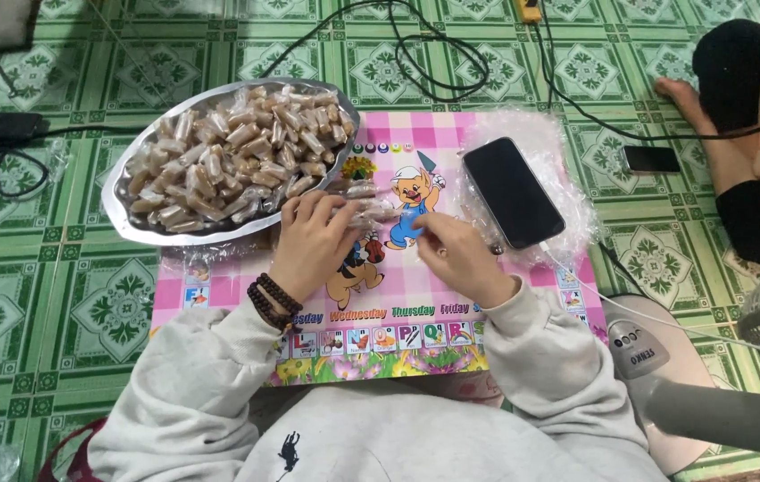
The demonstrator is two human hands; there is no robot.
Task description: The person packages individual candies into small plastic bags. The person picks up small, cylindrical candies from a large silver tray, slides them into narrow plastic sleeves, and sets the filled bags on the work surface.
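Item: small clear-wrapped brown sweet [364, 214], being held over the pink picture board [523, 312], just below the metal tray [121, 192]. Both hands are closing on it: the left hand [313, 243] is pinching its near end with curled fingers, the right hand [456, 259] is gripping or twisting the wrapper at its other end, fingertips drawn together. The exact grip is partly hidden by the knuckles.

Progress, as judged: the tray is carrying a high heap of wrapped pieces [237, 156], so a great share appears done; the piece in the hands is in the course of being wrapped. A pile of clear film [567, 161] is lying to the right of the tray, suggesting more wrapping is left; how much unwrapped stock remains cannot be told.

Pose: both forearms in grey sleeves are reaching forward from the lap, wrists lowered toward the board; a dark bead bracelet [270, 302] is sitting on the left wrist.

Also right of the tray: a black phone [512, 191] resting on the film. Far right of the tray: another person's legs [737, 134] on the green tiled floor [41, 312], and a fan [665, 375].
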